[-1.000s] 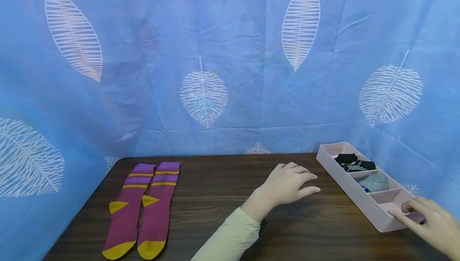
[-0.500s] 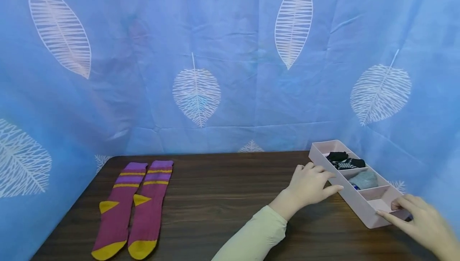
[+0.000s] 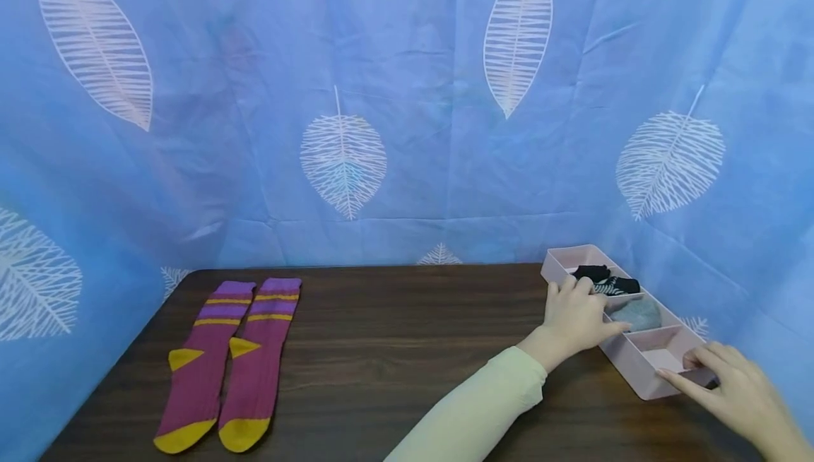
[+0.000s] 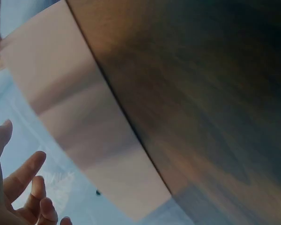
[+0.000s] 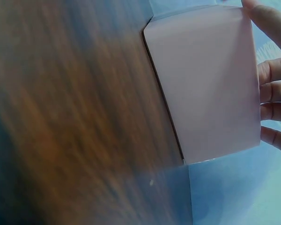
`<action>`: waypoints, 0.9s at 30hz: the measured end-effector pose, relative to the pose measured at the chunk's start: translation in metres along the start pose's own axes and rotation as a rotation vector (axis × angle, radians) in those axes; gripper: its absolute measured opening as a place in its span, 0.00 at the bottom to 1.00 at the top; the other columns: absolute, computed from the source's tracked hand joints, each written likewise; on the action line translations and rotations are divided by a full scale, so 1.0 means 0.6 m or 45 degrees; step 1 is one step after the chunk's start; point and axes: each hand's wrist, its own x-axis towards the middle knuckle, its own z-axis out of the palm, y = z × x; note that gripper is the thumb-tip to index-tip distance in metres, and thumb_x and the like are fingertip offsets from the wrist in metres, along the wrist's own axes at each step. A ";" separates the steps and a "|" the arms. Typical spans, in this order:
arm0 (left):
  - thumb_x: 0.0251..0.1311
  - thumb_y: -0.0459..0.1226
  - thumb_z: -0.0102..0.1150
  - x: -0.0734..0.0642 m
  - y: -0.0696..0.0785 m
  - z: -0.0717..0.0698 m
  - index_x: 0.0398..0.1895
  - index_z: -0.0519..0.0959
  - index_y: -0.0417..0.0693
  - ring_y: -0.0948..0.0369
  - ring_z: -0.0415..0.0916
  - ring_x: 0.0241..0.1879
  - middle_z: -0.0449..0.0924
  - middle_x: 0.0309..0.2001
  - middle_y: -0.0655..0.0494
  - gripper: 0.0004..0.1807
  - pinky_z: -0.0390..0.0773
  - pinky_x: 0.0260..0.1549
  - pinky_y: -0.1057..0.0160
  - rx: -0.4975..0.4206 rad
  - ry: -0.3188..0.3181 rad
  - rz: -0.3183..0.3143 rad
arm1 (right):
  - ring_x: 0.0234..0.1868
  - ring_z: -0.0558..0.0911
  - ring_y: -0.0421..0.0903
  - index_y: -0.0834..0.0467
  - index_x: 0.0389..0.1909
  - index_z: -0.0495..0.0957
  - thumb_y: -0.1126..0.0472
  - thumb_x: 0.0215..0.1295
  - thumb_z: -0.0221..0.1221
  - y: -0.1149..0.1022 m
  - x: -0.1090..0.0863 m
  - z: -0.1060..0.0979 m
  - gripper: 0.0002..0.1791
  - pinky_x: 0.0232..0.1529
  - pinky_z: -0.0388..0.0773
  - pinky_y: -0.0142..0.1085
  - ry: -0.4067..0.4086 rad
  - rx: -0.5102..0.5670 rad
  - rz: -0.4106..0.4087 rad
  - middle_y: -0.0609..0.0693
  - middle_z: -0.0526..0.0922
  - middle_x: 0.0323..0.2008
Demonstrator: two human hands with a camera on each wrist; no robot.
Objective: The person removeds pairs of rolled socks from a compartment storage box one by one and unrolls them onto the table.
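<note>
A pale pink divided box (image 3: pixel 636 370) stands at the table's right side. My left hand (image 3: pixel 575 319) is over its left side, fingers spread and holding nothing. In the left wrist view the fingers (image 4: pixel 23 183) show beyond the box's wall. My right hand (image 3: pixel 740 390) rests at the box's near end, thumb and fingertips at the rim; the right wrist view shows the fingers (image 5: pixel 274 96) apart along that rim. Inside lie black patterned socks (image 3: pixel 613 285) and a grey rolled bundle (image 3: pixel 639 314). A dark item (image 3: pixel 714 382) is partly hidden under my right hand.
Two maroon socks with purple and yellow bands, the left sock (image 3: pixel 202 363) and the right sock (image 3: pixel 257 363), lie flat side by side on the dark wooden table (image 3: pixel 394 349). A blue leaf-patterned cloth (image 3: pixel 413 95) hangs behind and at both sides.
My left hand has moved right, from above the bare table to over the box's left side. My right hand has stayed at the box's near end. The head view has shifted slightly.
</note>
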 end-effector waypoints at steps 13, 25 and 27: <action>0.43 0.74 0.40 0.053 0.064 0.044 0.28 0.77 0.83 0.68 0.58 0.45 0.66 0.44 0.72 0.21 0.62 0.42 0.64 0.102 -0.181 -0.150 | 0.25 0.65 0.33 0.49 0.19 0.74 0.46 0.26 0.72 -0.005 -0.005 0.000 0.20 0.21 0.61 0.31 0.105 0.062 -0.055 0.43 0.74 0.23; 0.36 0.75 0.46 0.087 0.071 0.045 0.37 0.74 0.82 0.67 0.54 0.53 0.61 0.52 0.71 0.25 0.60 0.52 0.62 0.170 -0.330 -0.193 | 0.31 0.59 0.26 0.48 0.20 0.74 0.45 0.30 0.71 -0.004 -0.006 -0.004 0.19 0.25 0.58 0.33 0.071 0.080 0.007 0.44 0.74 0.26; 0.37 0.74 0.48 0.090 0.073 0.041 0.38 0.74 0.81 0.66 0.53 0.53 0.61 0.53 0.71 0.24 0.59 0.53 0.62 0.171 -0.357 -0.180 | 0.30 0.60 0.27 0.48 0.20 0.73 0.46 0.30 0.71 -0.002 -0.006 -0.006 0.19 0.25 0.58 0.33 0.070 0.080 0.006 0.43 0.73 0.26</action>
